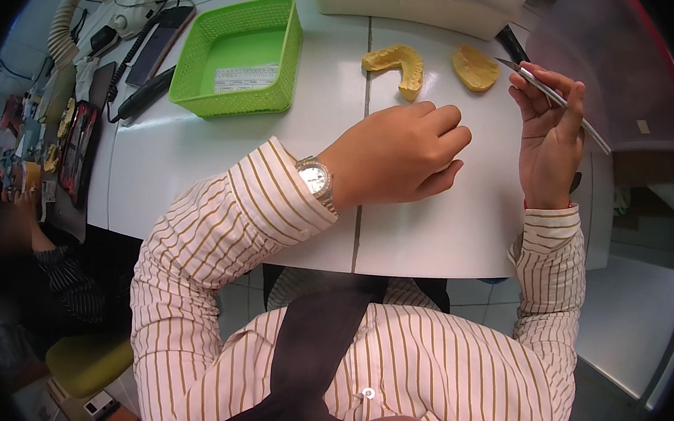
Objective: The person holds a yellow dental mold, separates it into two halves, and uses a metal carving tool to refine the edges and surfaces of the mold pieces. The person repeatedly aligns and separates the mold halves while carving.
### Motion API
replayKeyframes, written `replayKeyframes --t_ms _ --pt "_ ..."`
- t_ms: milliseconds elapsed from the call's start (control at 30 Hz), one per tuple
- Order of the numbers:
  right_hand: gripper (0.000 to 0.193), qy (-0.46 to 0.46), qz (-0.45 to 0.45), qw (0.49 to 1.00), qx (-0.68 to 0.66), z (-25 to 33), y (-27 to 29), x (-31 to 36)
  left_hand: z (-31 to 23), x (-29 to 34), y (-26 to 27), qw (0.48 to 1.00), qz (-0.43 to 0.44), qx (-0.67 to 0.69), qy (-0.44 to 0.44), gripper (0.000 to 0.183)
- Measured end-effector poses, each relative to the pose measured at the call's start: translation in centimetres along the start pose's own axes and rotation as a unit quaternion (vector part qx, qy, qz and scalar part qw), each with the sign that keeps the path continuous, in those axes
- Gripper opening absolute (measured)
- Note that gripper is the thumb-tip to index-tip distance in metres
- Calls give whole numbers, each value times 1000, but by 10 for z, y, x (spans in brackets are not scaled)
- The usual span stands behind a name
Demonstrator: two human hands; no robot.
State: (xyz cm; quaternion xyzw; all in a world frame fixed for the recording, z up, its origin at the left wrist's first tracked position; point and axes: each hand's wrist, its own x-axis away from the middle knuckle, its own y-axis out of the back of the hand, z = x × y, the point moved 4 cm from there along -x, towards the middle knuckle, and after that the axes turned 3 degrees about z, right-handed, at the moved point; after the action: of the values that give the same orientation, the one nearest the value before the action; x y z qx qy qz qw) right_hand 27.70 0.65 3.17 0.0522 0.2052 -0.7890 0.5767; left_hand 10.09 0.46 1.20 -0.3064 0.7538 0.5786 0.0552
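My right hand (552, 136) is raised at the right of the table, palm partly turned up. Its fingers close round a slim metal craft knife (556, 95), whose pointed blade faces left. Over the middle of the table my left hand (401, 152) is curled, back upward; its palm is hidden, so whatever it may hold cannot be seen. Just beyond its knuckles lies a yellow horseshoe-shaped dental cast (413, 70). A second yellow plaster piece (475, 68), rounded, lies between that cast and the knife tip. Neither hand visibly touches them.
A green plastic basket (285, 64) with a printed paper slip stands at the left. Behind the casts is a whitish box (417, 1); a black object (512, 44) lies near the knife. Far left are a phone (160, 45), a ribbed hose (71, 11) and another person's arm (38, 238).
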Motion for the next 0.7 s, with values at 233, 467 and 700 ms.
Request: replayKeyframes --t_ms 233,467,700 --pt "15 -68 79 993 -60 -22 33 13 0 32 -24 543 47 762 349 40" --pt "9 -133 114 982 -73 -4 20 35 -13 32 -21 395 7 825 405 48" --pt "17 -107 185 977 -4 1 17 57 -19 37 -29 439 48 817 372 49"
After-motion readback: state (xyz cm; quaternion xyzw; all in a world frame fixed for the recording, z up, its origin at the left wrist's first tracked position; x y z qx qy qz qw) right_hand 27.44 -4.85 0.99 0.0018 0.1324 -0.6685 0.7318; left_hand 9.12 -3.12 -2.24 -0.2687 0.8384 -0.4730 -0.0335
